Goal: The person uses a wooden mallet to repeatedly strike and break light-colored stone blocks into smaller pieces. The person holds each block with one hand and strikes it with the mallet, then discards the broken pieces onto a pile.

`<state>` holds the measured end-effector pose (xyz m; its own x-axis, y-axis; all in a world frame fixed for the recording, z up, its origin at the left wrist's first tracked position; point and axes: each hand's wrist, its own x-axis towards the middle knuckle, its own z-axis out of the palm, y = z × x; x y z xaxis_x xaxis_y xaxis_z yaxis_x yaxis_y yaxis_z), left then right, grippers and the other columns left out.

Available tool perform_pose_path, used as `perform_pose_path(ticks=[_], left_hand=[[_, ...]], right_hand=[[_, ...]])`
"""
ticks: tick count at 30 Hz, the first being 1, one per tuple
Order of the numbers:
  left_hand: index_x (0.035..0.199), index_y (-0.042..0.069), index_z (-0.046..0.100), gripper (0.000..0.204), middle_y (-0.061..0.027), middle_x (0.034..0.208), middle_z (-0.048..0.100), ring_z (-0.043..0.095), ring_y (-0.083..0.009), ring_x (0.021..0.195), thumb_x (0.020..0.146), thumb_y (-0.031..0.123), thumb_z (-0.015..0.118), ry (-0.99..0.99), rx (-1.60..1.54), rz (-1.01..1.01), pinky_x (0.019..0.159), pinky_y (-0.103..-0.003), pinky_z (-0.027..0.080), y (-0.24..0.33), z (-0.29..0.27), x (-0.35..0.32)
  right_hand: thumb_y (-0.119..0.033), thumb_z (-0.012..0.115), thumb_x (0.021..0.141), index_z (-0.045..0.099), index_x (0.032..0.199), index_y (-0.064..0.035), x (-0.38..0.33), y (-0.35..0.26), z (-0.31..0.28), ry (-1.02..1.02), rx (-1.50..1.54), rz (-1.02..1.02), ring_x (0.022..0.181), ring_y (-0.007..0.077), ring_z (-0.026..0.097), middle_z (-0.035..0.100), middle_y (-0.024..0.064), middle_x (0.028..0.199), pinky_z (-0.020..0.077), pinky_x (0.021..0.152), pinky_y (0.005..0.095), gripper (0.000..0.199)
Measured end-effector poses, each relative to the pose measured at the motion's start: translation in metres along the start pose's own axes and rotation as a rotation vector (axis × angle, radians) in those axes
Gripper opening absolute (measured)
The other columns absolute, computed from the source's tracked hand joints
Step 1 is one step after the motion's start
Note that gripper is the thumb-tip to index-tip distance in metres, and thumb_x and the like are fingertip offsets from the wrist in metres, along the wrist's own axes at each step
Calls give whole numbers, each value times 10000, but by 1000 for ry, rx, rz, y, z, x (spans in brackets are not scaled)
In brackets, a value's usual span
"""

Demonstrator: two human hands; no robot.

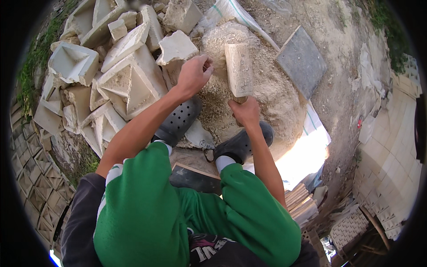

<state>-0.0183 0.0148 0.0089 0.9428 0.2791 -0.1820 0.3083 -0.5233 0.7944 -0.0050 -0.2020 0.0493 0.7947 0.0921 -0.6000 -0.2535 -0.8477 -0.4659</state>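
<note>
My right hand [246,111] grips the short handle of a wooden mallet [239,69], whose pale, dusty head stands up beyond my fist over a heap of crushed plaster [273,95]. Off to the left, my left hand [195,74] is raised with its fingers curled in, and nothing shows in them. Just past it lies a broken plaster chunk [177,47] with a rough edge. Several cast-off plaster mould pieces [133,84] with angular hollows are stacked left of my left forearm.
A grey square slab [302,61] lies right of the heap, which rests on a white woven sack [313,129]. My dark clogs [244,144] stand at the heap's near edge. Wooden slats [300,202] lie to the lower right, near pale patterned blocks [349,227].
</note>
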Motion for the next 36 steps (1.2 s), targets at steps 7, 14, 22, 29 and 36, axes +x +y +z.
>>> perform_pose_path(ticks=[7, 14, 22, 29, 36], left_hand=[[979, 8, 682, 242, -149, 879, 722, 706, -285, 790, 875, 217, 744, -43, 10, -86, 733, -391, 548, -6, 0, -11], [996, 13, 675, 233, -149, 867, 718, 703, -284, 778, 908, 225, 718, -53, 27, -117, 722, -399, 544, -5, 1, -10], [1045, 58, 688, 195, -135, 920, 713, 696, -316, 788, 935, 219, 678, 53, 56, 62, 720, -417, 544, -7, 6, -3], [1094, 90, 686, 183, -99, 968, 705, 691, -314, 811, 956, 205, 652, 76, 130, 260, 716, -419, 545, 2, 17, 17], [1111, 68, 684, 227, -113, 979, 729, 707, -265, 780, 953, 230, 674, 1, 2, 167, 717, -399, 549, 11, 9, 23]], right_hand=[[-292, 753, 744, 721, 942, 5, -19, -19, -30, 5, 297, -113, 804, 370, 721, 734, 210, 843, 557, 746, 436, 358], [-292, 748, 749, 728, 935, 26, 5, 16, 6, -12, -27, -32, 755, 360, 723, 730, 225, 837, 570, 741, 424, 369], [-264, 734, 754, 685, 892, 50, -22, -12, -35, -39, 242, 10, 621, 228, 708, 686, 140, 663, 539, 605, 362, 346], [-230, 723, 768, 676, 870, 45, -27, -2, -37, -31, 304, 39, 514, 189, 664, 677, 112, 647, 526, 550, 342, 297], [-219, 723, 784, 678, 844, 54, -31, -8, -40, 77, 223, -84, 538, 234, 675, 682, 165, 659, 525, 555, 362, 283]])
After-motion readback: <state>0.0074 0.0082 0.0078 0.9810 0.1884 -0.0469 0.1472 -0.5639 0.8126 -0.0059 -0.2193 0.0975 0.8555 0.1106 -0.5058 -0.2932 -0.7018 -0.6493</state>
